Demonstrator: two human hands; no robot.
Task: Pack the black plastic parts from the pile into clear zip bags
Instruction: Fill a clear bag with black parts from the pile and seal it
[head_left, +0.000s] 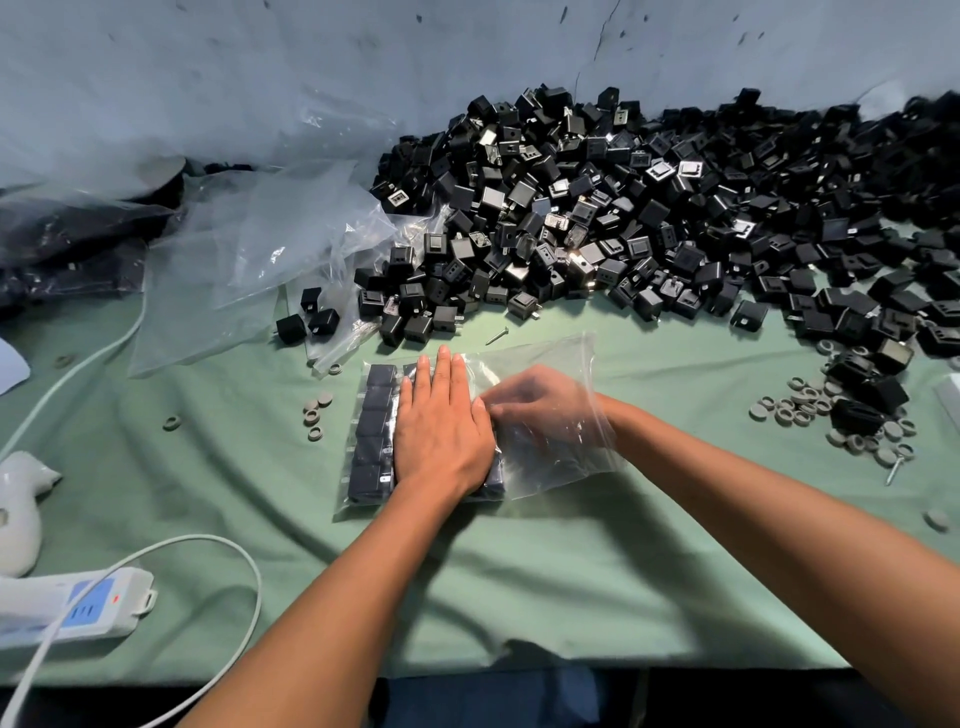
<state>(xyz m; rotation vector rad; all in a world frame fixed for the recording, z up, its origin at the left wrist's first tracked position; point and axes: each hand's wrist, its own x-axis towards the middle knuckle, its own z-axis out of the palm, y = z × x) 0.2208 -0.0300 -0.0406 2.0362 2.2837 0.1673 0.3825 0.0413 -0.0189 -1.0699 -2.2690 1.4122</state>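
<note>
A clear zip bag (550, 462) lies flat on the green cloth in front of me. A row of black plastic parts (373, 431) fills its left side. My left hand (441, 426) presses flat on top of the bag over the parts, fingers straight. My right hand (535, 402) is inside the bag's open right end, seen blurred through the plastic; whether it holds a part I cannot tell. The big pile of black plastic parts (649, 218) spreads across the back and right of the table.
Empty clear bags (270, 244) lie crumpled at the back left. A white power strip (72, 608) with its cable sits at the front left. Grey rings (810, 405) and a screw (497, 336) are scattered on the green cloth (519, 571).
</note>
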